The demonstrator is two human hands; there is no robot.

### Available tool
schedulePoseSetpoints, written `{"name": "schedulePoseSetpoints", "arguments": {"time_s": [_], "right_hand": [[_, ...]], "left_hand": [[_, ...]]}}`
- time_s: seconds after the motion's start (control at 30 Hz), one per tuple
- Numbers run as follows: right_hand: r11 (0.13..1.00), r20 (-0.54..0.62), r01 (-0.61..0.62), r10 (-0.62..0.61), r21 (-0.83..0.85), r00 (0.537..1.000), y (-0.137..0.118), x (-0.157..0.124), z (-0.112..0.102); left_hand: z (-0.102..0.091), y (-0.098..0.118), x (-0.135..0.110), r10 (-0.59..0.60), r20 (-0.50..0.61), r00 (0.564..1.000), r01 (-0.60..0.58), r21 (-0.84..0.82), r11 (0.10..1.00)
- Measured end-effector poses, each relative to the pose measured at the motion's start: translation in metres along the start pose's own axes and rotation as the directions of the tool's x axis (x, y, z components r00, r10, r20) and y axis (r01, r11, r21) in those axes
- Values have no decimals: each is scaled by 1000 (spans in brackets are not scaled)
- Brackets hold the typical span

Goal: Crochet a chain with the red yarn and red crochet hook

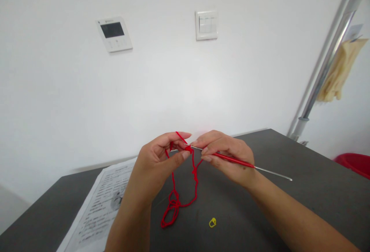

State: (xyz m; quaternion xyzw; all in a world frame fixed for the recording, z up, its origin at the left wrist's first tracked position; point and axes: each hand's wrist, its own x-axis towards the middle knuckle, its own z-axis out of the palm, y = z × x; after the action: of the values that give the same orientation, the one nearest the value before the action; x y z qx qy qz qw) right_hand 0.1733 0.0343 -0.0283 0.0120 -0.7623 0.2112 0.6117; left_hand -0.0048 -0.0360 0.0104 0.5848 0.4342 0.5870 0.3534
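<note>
My left hand (pixel 160 157) is raised above the dark table (pixel 303 194), fingers curled, pinching a strand of red yarn (pixel 185 190) between thumb and forefinger. The yarn runs over my forefinger and hangs down to a loose tangle on the table. My right hand (pixel 227 155) grips a crochet hook (pixel 245 163) with a red grip and a metal shaft. The hook's tip meets the small red stitch held at my left fingertips.
A printed sheet of paper (pixel 98 209) lies on the table at the left. A small yellow stitch marker (pixel 212 222) lies near the yarn tangle. A metal pole (pixel 326 59) with a beige cloth (pixel 338 74) stands at the right, a red basin (pixel 355 163) below it.
</note>
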Motion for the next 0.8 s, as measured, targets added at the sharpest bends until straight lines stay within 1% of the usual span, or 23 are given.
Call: {"name": "schedulePoseSetpoints", "arguments": {"time_s": [0.17,0.3,0.5,0.8], "right_hand": [[1000,8,-17,17,-4,1000,0,0,1],[1000,1,-2,1,6,1000,0,0,1],[1000,10,-17,17,-1,1000,0,1,1],[1000,2,10,-10,10,1000,0,1,1]], "left_hand": [[-1,0,1,7,2,1000,-7,20,1000],[0,1,-1,16,3,1000,-16,38,999],[1,4,-4,52,-33,998,-47,121,992],[1,3,-4,93,-22,995,-88,181,980]]}}
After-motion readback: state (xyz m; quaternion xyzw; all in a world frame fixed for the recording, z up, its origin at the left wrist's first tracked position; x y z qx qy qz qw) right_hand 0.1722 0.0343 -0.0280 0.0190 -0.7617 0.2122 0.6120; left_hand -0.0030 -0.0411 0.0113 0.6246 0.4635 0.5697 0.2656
